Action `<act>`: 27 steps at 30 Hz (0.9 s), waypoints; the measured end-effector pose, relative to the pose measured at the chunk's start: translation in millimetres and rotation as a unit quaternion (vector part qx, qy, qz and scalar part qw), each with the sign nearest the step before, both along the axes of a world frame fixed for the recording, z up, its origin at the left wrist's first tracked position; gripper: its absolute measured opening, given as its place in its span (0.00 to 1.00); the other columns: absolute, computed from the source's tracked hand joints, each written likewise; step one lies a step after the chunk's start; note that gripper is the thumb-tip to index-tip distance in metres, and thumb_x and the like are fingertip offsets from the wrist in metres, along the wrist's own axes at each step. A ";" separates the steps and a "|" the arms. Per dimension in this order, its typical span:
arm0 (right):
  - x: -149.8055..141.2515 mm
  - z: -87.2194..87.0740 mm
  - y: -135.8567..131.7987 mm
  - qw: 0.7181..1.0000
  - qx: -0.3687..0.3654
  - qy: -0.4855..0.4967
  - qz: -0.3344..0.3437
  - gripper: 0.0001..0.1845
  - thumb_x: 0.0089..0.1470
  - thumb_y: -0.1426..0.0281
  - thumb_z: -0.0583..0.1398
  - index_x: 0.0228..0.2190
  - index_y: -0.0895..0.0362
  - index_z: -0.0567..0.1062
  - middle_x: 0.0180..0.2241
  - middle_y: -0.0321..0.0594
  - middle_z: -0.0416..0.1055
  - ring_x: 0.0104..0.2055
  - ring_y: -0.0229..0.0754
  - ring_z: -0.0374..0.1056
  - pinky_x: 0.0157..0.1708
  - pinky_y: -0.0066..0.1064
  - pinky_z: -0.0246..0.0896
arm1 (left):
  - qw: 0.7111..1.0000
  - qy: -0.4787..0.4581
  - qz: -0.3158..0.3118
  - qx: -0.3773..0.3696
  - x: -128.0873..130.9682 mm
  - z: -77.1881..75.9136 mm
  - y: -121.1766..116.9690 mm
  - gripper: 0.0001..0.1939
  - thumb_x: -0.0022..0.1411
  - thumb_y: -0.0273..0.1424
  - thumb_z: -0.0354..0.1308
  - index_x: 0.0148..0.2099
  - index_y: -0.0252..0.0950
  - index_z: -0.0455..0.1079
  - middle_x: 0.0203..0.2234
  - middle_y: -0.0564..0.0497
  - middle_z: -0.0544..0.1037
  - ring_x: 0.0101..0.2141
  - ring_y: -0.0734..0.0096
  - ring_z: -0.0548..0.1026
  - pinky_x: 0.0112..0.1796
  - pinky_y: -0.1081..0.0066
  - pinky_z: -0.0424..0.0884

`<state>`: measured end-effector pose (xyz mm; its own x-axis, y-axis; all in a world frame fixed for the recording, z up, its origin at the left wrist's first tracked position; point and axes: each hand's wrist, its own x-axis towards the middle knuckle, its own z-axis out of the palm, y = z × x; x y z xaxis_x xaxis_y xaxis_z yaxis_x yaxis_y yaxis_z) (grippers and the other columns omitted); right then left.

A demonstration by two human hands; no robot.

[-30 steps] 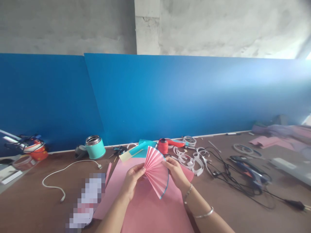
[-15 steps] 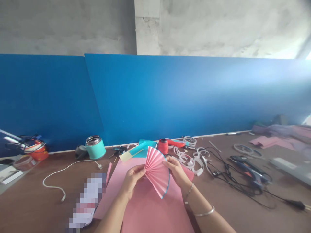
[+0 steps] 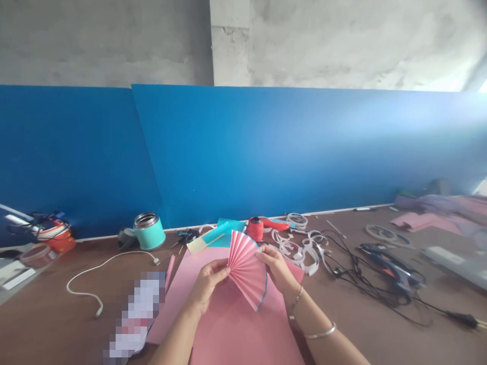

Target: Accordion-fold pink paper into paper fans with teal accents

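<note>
A pleated pink paper fan (image 3: 249,268) with a thin blue edge is spread out between my hands, above the table. My left hand (image 3: 208,283) pinches the gathered point of the pleats between thumb and fingers. At the fan's upper right, my right hand (image 3: 277,266) grips the blue-edged rim; its fingertips are partly behind the paper. Below lie sheets of pink paper (image 3: 243,334), the fan hiding part of them. Just behind the fan stands a red spool of thread (image 3: 255,229).
A turquoise metal-lined container (image 3: 150,233) stands back left, near a white USB cable (image 3: 110,258). White strip coils (image 3: 300,248) lie behind my right hand. Black cords and a dark tool (image 3: 391,268) occupy the right. A blue partition (image 3: 266,157) borders the table's back.
The fan has shifted and turned very slightly, its lower corner now a little farther right. Both hands keep their hold.
</note>
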<state>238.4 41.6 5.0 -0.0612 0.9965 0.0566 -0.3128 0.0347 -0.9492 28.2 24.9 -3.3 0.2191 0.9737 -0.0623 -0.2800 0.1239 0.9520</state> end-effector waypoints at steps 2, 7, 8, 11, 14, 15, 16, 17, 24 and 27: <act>-0.5 1.3 -0.9 1.000 0.002 -0.012 -0.003 0.16 0.38 0.61 0.68 0.23 0.55 0.68 0.20 0.30 0.62 0.22 0.33 0.53 0.24 0.27 0.48 | 1.000 -0.006 -0.022 -0.005 0.8 1.3 -1.2 0.21 0.46 0.37 0.69 0.43 0.36 0.77 0.36 0.47 0.80 0.36 0.66 0.75 0.37 0.71 0.67; -2.1 3.0 -1.7 0.998 0.035 -0.044 -0.002 0.17 0.40 0.59 0.68 0.22 0.57 0.70 0.23 0.33 0.65 0.25 0.35 0.56 0.28 0.27 0.51 | 0.997 0.013 -0.071 -0.002 0.9 4.2 -3.4 0.18 0.47 0.36 0.68 0.41 0.34 0.78 0.34 0.46 0.80 0.33 0.67 0.74 0.35 0.73 0.67; -2.6 2.9 -1.6 0.998 0.038 -0.046 -0.005 0.17 0.40 0.59 0.68 0.22 0.57 0.70 0.23 0.33 0.65 0.26 0.35 0.56 0.28 0.27 0.51 | 0.997 0.016 -0.076 0.003 0.4 4.4 -3.4 0.18 0.47 0.36 0.68 0.41 0.34 0.78 0.33 0.46 0.81 0.32 0.68 0.74 0.34 0.73 0.67; -4.8 2.7 -2.1 0.998 0.029 -0.050 -0.012 0.18 0.39 0.58 0.69 0.22 0.58 0.71 0.22 0.32 0.64 0.25 0.34 0.55 0.27 0.27 0.50 | 0.995 0.023 -0.098 0.012 -1.2 4.4 -2.9 0.17 0.49 0.35 0.67 0.41 0.33 0.78 0.33 0.46 0.81 0.30 0.69 0.74 0.35 0.71 0.68; -7.6 3.3 -3.2 0.997 0.034 -0.063 -0.029 0.19 0.39 0.55 0.68 0.22 0.58 0.72 0.22 0.33 0.66 0.26 0.36 0.57 0.28 0.27 0.51 | 0.995 0.025 -0.099 0.001 -1.4 4.2 -2.0 0.16 0.49 0.34 0.68 0.41 0.32 0.78 0.34 0.45 0.81 0.34 0.66 0.76 0.39 0.70 0.69; -8.4 3.6 -3.3 0.997 0.036 -0.058 -0.032 0.19 0.41 0.54 0.67 0.24 0.58 0.73 0.23 0.34 0.67 0.27 0.37 0.59 0.29 0.28 0.52 | 0.996 0.012 -0.083 -0.005 -1.0 4.1 -1.5 0.17 0.48 0.33 0.69 0.40 0.31 0.78 0.34 0.45 0.81 0.34 0.66 0.76 0.39 0.71 0.69; -9.0 3.8 -3.0 0.998 0.032 -0.042 -0.031 0.21 0.44 0.52 0.65 0.27 0.58 0.75 0.25 0.36 0.69 0.29 0.38 0.61 0.30 0.28 0.53 | 0.998 -0.014 -0.056 -0.016 -0.5 4.0 -1.0 0.17 0.46 0.32 0.70 0.39 0.31 0.78 0.33 0.46 0.81 0.34 0.67 0.76 0.40 0.72 0.70; -9.4 3.9 -2.5 0.999 0.024 -0.015 -0.026 0.23 0.46 0.50 0.62 0.31 0.57 0.76 0.27 0.37 0.71 0.30 0.40 0.63 0.31 0.29 0.55 | 0.998 -0.048 -0.024 -0.028 0.3 3.8 -0.4 0.17 0.45 0.31 0.71 0.38 0.30 0.78 0.33 0.46 0.81 0.34 0.68 0.76 0.39 0.73 0.70; -13.2 3.8 -3.2 0.999 0.004 0.010 0.038 0.13 0.42 0.64 0.60 0.31 0.57 0.76 0.26 0.37 0.72 0.25 0.37 0.63 0.22 0.26 0.52 | 0.977 -0.175 0.102 -0.062 11.6 -3.3 1.3 0.09 0.45 0.26 0.70 0.31 0.34 0.76 0.30 0.53 0.79 0.35 0.76 0.77 0.40 0.80 0.71; -20.7 1.8 -9.8 0.997 -0.002 -0.059 0.060 0.06 0.39 0.69 0.63 0.24 0.58 0.73 0.19 0.34 0.67 0.20 0.34 0.59 0.20 0.26 0.49 | 0.975 -0.185 0.108 -0.063 18.4 -5.3 -1.4 0.08 0.46 0.25 0.69 0.31 0.34 0.76 0.30 0.51 0.79 0.35 0.75 0.77 0.41 0.79 0.72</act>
<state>217.6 31.9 6.8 -0.1849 0.9820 0.0378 -0.2014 -0.0002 -0.9795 46.6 23.5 -8.6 0.0401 0.9894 -0.1392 -0.6341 0.1329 0.7617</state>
